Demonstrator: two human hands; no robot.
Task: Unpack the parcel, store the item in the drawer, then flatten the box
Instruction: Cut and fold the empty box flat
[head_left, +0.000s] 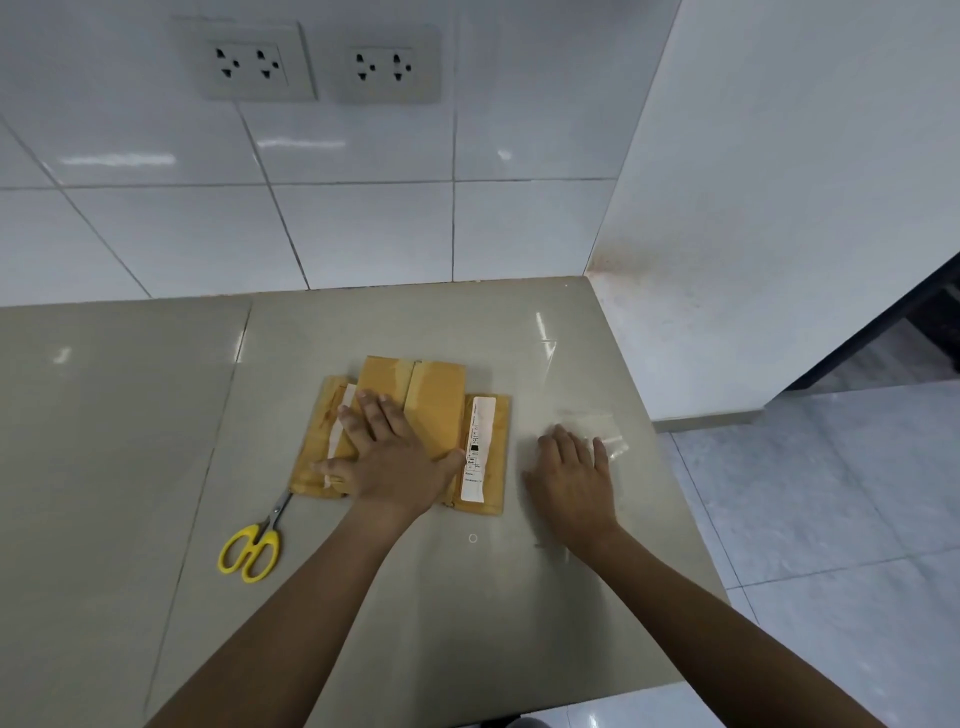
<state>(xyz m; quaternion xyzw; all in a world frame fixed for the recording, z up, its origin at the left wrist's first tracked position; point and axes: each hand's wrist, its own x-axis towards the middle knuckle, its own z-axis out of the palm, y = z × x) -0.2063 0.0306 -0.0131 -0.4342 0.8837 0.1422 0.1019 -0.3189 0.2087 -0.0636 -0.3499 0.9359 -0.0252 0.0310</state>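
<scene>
A brown cardboard box (435, 400) lies flattened on the grey counter (156, 415), its flaps spread out and a white shipping label (477, 452) on its right panel. My left hand (387, 452) presses flat on the middle of the box with its fingers straight and spread. To the right of the box, my right hand (574, 473) rests palm down on a sheet of clear plastic wrap (597, 423) that lies on the counter. The unpacked item and the drawer are not in view.
Yellow-handled scissors (252, 548) lie on the counter just left of and nearer than the box. A white tiled wall with two socket plates (317, 65) stands behind. The counter ends at the right, with a white wall panel (779, 208) and floor tiles (841, 493) beyond.
</scene>
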